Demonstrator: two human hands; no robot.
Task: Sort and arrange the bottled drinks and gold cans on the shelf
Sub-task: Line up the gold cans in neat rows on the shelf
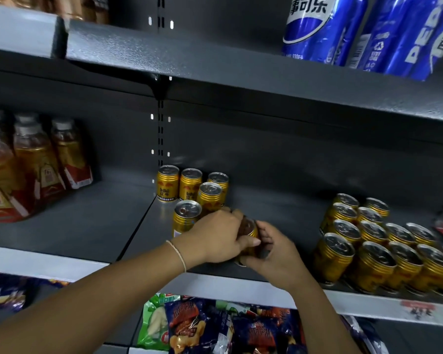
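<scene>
Both hands meet on 1 gold can (251, 232) near the front edge of the shelf (279, 200), about midway along it. The left hand (215, 236) curls over it from the left, and the right hand (274, 254) grips its other side. A group of 5 cans (189, 190) stands just behind. A larger can cluster (381, 251) fills the front right corner, and bottled drinks (36, 164) stand at the left end.

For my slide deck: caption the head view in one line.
Left hand and right hand grip a gold can at the grey shelf beside standing cans.
</scene>
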